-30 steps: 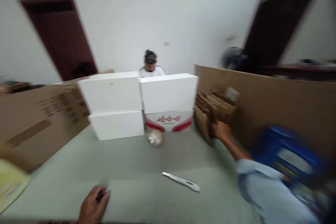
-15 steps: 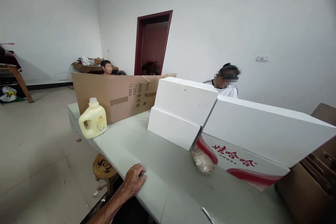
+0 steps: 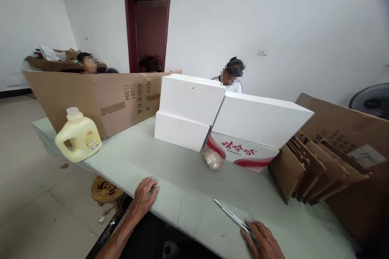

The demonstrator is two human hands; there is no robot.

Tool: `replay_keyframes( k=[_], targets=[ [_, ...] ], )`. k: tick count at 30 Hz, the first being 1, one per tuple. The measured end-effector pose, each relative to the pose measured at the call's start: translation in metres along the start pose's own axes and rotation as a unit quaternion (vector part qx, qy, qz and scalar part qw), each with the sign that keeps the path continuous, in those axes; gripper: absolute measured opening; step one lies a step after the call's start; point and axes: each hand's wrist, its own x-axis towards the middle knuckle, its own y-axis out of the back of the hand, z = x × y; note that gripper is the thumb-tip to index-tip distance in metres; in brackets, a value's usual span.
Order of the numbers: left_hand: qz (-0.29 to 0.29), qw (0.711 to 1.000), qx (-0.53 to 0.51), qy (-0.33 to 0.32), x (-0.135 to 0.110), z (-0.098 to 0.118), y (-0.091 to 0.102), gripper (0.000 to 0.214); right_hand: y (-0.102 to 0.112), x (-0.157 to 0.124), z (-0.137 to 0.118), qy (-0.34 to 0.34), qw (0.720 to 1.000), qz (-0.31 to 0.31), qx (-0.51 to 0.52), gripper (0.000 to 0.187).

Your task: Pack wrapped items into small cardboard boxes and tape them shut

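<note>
My left hand (image 3: 144,197) rests on the near edge of the pale green table (image 3: 170,170), its fingers curled over the edge with nothing in them. My right hand (image 3: 261,241) lies at the bottom right with its fingers on the near end of a slim white utility knife (image 3: 232,217) that lies flat on the table. Behind the knife sits a small clear bag (image 3: 212,159) of brownish bits.
White foam boxes (image 3: 194,101) and a red-printed carton (image 3: 240,151) stand across the middle. Folded cardboard pieces (image 3: 313,166) lean at the right, a long cardboard sheet (image 3: 100,97) at the left. A yellow jug (image 3: 78,135) stands near the left end. Two people sit behind. A stool (image 3: 103,189) stands below.
The view has swung back to the right. My right hand, out of sight half a second ago, now rests on the knife. My left hand has stayed on the table edge.
</note>
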Motion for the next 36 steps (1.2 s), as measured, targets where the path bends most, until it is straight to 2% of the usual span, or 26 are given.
replay_keyframes(
  k=[6,11,18,22,25,27,29,34,36],
  targets=[
    [0.006,1.0,0.01,-0.008,-0.001,0.0,0.003,0.017,-0.006,0.007,-0.021,-0.011,0.999,0.028,-0.043,0.04],
    [-0.004,1.0,0.02,0.002,-0.001,0.004,0.008,0.021,-0.004,0.013,-0.033,-0.055,0.996,0.046,-0.051,0.04],
    [-0.05,0.998,0.02,0.021,0.002,0.005,0.019,0.025,0.016,-0.008,-0.011,-0.166,0.979,0.058,-0.103,0.042],
    [-0.09,0.995,0.007,0.032,0.012,0.008,0.028,0.02,0.024,-0.026,-0.002,-0.187,0.972,0.042,-0.133,0.039],
    [-0.129,0.991,-0.013,0.033,0.03,0.017,0.027,0.017,0.024,-0.032,-0.003,-0.198,0.967,0.038,-0.154,0.035],
    [-0.158,0.986,-0.033,0.032,0.049,0.028,0.017,0.02,0.024,-0.031,-0.008,-0.205,0.963,0.048,-0.169,0.035],
    [-0.186,0.98,-0.057,0.036,0.074,0.045,-0.003,0.028,0.023,-0.027,-0.016,-0.212,0.958,0.076,-0.178,0.038],
    [-0.23,0.962,-0.106,0.102,0.148,0.1,-0.083,0.063,0.026,-0.02,-0.045,-0.216,0.955,0.14,-0.145,0.033],
    [-0.244,0.952,-0.126,0.132,0.175,0.123,-0.116,0.064,0.028,-0.02,-0.06,-0.202,0.96,0.153,-0.115,0.028]
  ],
)
